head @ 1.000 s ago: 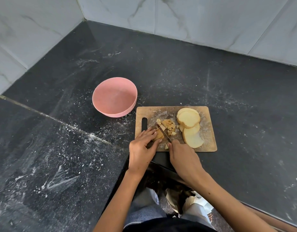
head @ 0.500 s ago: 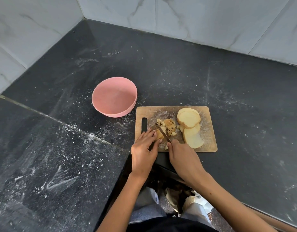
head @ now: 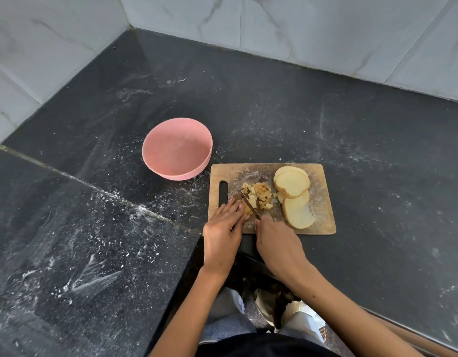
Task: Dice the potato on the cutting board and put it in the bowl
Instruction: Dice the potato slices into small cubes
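Dusty black stone counter (head: 351, 150) carries a rectangular wooden cutting board (head: 323, 202) beside a round pink plastic bowl (head: 176, 150). Left hand (head: 222, 230) pins a pale potato strip (head: 247, 208) with straight fingers; right hand (head: 277, 240) grips a slim steel knife (head: 250, 203) among small potato cubes (head: 261, 194).

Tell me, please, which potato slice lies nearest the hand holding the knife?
The lowest slice, flat at the board's near right; the stacked slices sit farther from the right hand.

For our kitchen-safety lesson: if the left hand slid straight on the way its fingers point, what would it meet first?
The left hand would most likely meet the potato strip at its fingertips, then the steel knife blade; depth is uncertain.
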`<state>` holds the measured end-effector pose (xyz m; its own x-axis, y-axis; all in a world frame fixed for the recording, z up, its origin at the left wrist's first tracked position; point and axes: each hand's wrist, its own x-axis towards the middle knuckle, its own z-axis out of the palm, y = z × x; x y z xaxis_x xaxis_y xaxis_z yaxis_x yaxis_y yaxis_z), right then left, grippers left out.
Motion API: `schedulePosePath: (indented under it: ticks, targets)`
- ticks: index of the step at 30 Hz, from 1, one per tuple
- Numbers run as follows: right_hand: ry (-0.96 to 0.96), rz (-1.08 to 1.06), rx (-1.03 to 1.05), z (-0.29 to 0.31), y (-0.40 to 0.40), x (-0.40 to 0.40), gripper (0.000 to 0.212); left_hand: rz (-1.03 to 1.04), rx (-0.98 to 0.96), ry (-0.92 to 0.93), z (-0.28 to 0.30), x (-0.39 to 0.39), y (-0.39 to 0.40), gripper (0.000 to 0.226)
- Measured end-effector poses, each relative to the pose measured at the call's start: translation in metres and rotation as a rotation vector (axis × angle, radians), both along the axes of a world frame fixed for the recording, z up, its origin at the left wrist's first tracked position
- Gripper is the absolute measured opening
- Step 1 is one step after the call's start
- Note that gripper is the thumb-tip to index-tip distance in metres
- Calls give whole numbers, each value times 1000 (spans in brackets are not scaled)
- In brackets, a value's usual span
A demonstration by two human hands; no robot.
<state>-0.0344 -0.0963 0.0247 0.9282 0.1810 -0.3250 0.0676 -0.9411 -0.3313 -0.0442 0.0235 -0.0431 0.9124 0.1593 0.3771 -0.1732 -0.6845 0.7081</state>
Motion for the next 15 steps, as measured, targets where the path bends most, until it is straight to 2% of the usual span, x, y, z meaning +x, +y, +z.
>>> schedulePosePath:
  ticks: [5,15]
  targets:
    - [43,-11,-107,5,9,5,21,-24,14,-19,-1,1,1,26]
    - [106,26,-121,9,4,3,22,-46,46,-47,1,0,2,31]
